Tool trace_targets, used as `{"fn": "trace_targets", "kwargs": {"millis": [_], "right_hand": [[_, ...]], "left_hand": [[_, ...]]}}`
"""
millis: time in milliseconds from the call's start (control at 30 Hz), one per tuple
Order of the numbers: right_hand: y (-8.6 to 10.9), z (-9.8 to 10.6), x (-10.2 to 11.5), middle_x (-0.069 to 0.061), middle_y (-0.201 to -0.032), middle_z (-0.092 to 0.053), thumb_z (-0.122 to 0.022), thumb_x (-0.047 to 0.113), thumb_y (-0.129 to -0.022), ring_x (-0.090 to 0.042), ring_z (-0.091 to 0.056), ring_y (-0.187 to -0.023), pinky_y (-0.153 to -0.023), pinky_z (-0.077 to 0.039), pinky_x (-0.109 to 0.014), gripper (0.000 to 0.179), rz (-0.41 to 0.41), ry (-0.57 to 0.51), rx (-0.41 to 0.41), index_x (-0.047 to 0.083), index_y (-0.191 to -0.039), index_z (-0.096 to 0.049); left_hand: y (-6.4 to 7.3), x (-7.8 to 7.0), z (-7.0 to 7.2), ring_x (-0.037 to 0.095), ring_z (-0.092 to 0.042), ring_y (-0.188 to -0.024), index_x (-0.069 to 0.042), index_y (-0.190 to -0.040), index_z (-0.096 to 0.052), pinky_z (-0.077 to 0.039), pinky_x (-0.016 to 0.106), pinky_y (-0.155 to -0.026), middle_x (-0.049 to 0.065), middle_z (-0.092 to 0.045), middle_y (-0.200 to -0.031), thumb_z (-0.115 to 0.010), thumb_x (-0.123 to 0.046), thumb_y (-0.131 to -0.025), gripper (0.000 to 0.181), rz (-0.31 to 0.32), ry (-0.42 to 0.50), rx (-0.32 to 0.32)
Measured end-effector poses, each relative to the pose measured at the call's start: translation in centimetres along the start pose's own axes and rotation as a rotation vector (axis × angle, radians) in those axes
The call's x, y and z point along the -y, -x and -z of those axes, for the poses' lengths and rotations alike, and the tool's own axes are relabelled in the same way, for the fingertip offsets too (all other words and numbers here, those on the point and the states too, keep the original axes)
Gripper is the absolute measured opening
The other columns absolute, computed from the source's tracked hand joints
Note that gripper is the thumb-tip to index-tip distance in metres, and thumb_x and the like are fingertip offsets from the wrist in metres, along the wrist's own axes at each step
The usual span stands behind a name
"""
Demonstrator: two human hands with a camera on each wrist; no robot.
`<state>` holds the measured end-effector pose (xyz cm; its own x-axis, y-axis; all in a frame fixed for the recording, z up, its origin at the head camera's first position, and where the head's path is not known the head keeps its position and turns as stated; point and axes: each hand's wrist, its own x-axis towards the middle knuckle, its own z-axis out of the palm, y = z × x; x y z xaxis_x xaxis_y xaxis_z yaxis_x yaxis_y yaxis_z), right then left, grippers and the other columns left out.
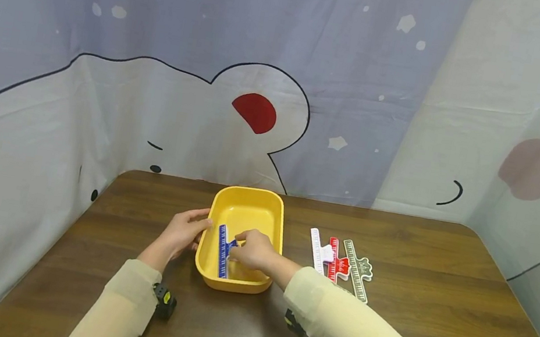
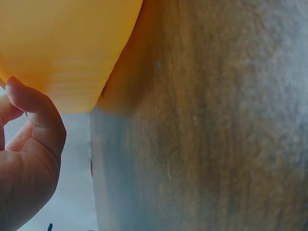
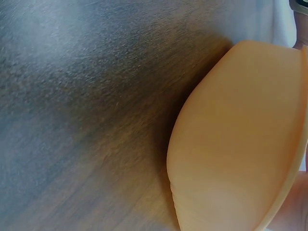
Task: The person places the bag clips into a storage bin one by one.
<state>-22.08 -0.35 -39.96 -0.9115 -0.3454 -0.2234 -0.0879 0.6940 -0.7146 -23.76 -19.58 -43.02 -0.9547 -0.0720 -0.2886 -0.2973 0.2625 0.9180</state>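
Observation:
A yellow plastic basin stands on the wooden table in the head view. My left hand grips its left rim; the thumb shows against the wall in the left wrist view. Inside the basin, a blue ruler-edged clip lies lengthwise along the left side. My right hand reaches over the right rim and pinches the clip by its handle, the fingertips partly hiding that handle. In the right wrist view the basin's outer wall hides most of this hand.
To the right of the basin lie a white clip, a red clip and a dark green clip, side by side on the table. A printed curtain hangs behind the table's far edge.

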Motion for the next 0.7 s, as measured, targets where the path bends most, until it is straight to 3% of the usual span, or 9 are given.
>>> {"fn": "trace_targets", "kwargs": {"millis": [100,200,467,700], "right_hand": [[0.06,0.09,-0.05,-0.017,-0.114,-0.066,-0.066,0.016,-0.081,-0.020,-0.062,-0.096,-0.077,-0.052,-0.030,0.047,0.041,0.051,-0.012,-0.001,-0.124,-0.060],[0.16,0.13,-0.04,-0.018,-0.118,-0.065,-0.066,0.018,-0.082,-0.025,-0.062,-0.105,-0.085,-0.053,-0.035,0.047,0.067,0.086,-0.011,0.000,-0.125,-0.059],[0.37,0.05,0.00,-0.015,-0.124,-0.062,-0.064,0.021,-0.086,-0.025,-0.060,-0.112,-0.093,-0.050,-0.039,0.045,0.126,0.156,-0.015,0.002,-0.127,-0.058],[0.51,0.06,0.03,-0.013,-0.129,-0.060,-0.063,0.023,-0.087,-0.022,-0.058,-0.111,-0.096,-0.048,-0.039,0.045,0.111,0.166,-0.007,0.005,-0.128,-0.058]], "left_hand": [[0.04,-0.06,0.01,0.016,-0.055,-0.068,-0.018,-0.142,-0.043,-0.051,0.025,-0.058,0.013,-0.060,-0.105,-0.054,-0.028,-0.096,0.048,-0.003,-0.002,0.002],[0.05,-0.07,0.06,0.016,-0.054,-0.068,-0.017,-0.142,-0.043,-0.051,0.025,-0.058,0.013,-0.059,-0.103,-0.053,-0.028,-0.097,0.048,-0.012,-0.010,0.006],[0.08,-0.14,-0.02,0.015,-0.052,-0.062,-0.014,-0.141,-0.044,-0.050,0.024,-0.054,0.009,-0.055,-0.087,-0.050,-0.023,-0.097,0.045,-0.033,-0.007,0.002],[0.10,-0.13,0.05,0.015,-0.052,-0.061,-0.014,-0.143,-0.041,-0.051,0.024,-0.055,0.010,-0.055,-0.089,-0.053,-0.019,-0.092,0.052,-0.029,-0.013,0.019]]}}
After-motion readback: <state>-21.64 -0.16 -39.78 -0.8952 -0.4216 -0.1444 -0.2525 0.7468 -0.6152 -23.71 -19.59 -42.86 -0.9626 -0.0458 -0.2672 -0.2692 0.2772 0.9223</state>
